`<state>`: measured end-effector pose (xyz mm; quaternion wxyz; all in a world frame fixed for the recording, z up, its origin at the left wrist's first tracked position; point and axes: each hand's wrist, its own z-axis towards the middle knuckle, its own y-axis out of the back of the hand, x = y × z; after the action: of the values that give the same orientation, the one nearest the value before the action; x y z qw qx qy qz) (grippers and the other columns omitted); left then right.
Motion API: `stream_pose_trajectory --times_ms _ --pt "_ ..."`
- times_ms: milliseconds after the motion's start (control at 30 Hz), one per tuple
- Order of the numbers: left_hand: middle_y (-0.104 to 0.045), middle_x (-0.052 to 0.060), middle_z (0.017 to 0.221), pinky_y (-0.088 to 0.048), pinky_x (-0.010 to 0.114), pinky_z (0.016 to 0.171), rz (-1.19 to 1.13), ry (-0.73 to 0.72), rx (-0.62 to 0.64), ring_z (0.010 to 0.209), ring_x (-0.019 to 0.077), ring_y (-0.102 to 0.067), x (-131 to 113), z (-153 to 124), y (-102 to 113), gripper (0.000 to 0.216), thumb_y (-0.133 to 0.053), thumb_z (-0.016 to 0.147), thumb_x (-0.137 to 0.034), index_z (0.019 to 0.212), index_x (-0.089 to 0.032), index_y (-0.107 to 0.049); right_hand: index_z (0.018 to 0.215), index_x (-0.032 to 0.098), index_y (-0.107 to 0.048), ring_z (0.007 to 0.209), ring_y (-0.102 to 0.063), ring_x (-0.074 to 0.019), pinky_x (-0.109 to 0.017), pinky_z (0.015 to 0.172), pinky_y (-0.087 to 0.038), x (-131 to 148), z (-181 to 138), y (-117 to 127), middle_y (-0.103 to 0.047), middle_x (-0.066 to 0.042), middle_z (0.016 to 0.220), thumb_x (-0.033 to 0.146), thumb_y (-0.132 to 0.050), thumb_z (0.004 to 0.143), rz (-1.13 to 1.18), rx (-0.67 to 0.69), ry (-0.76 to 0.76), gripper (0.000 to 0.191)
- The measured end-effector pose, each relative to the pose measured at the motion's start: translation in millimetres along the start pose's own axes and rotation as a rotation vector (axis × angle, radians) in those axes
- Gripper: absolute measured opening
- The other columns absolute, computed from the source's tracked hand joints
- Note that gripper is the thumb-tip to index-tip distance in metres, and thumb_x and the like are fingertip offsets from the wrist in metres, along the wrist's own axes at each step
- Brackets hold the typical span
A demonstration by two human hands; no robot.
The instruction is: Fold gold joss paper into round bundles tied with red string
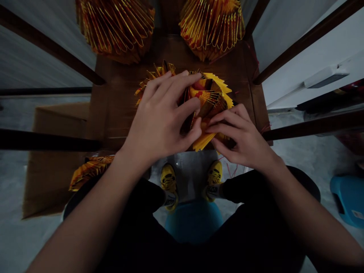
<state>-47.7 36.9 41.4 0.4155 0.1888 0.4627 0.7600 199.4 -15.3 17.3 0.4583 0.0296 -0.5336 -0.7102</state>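
Observation:
A ring-shaped piece of pleated gold, red and yellow paper [224,88] rests near the front edge of a dark wooden surface [116,102]. My left hand [167,110] lies over its left part, fingers bent around the folds and hiding much of it. At its lower right, my right hand [239,132] pinches a fanned yellow edge between thumb and fingers. Two larger pleated paper pieces, one at the back left [119,30] and one at the back right [212,26], stand behind the ring.
Another folded paper piece [89,170] is at lower left, by an open cardboard box [42,170]. Dark wooden bars [51,45] flank the surface on both sides. A blue stool [195,222] is below me, and a blue plastic object [349,199] lies at right.

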Motion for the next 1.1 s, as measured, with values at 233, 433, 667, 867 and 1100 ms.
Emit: stream_pose_trajectory --times_ms 233,433,667,867,1100 --pt "-0.061 0.010 0.161 -0.043 0.056 0.130 -0.075 0.094 0.018 0.151 0.0321 -0.059 -4 0 4 0.021 -0.054 0.097 -0.016 0.115 -0.021 -0.063 0.116 0.018 -0.078 0.112 -0.061 -0.0306 -0.054 0.101 -0.053 1 5 8 -0.077 -0.012 0.122 0.018 -0.066 0.095 0.108 0.072 -0.046 0.024" --pt "-0.065 0.004 0.157 -0.038 0.049 0.135 -0.163 0.164 0.023 0.151 0.0263 -0.059 -5 3 3 0.040 -0.059 0.092 -0.018 0.131 -0.026 -0.052 0.127 0.022 -0.072 0.100 -0.067 -0.0278 -0.050 0.093 -0.057 6 11 1 -0.078 -0.008 0.108 0.019 -0.063 0.100 0.084 -0.068 -0.066 0.029" --pt "-0.058 0.005 0.164 -0.034 0.051 0.137 -0.155 0.131 0.095 0.155 0.0274 -0.054 -2 5 8 0.054 -0.069 0.093 -0.036 0.140 -0.027 -0.044 0.139 0.026 -0.066 0.111 -0.069 -0.0269 -0.047 0.100 -0.059 7 25 -4 -0.074 -0.008 0.118 0.018 -0.055 0.107 -0.051 -0.098 0.056 0.035" --pt "-0.054 0.007 0.167 -0.033 0.054 0.138 -0.154 0.098 0.150 0.157 0.0312 -0.052 0 5 12 0.054 -0.067 0.093 -0.038 0.141 -0.027 -0.045 0.123 0.027 -0.070 0.111 -0.064 -0.0295 -0.050 0.096 -0.052 9 35 -2 -0.076 -0.007 0.118 0.030 -0.052 0.112 -0.238 0.041 0.033 0.022" --pt "-0.053 0.005 0.167 -0.029 0.052 0.140 -0.156 0.122 0.178 0.158 0.0316 -0.050 -4 9 12 0.050 -0.065 0.093 -0.037 0.139 -0.028 -0.049 0.106 0.025 -0.073 0.112 -0.062 -0.0292 -0.049 0.093 -0.043 16 41 -1 -0.076 -0.004 0.114 0.033 -0.050 0.114 -0.361 0.091 0.017 0.025"
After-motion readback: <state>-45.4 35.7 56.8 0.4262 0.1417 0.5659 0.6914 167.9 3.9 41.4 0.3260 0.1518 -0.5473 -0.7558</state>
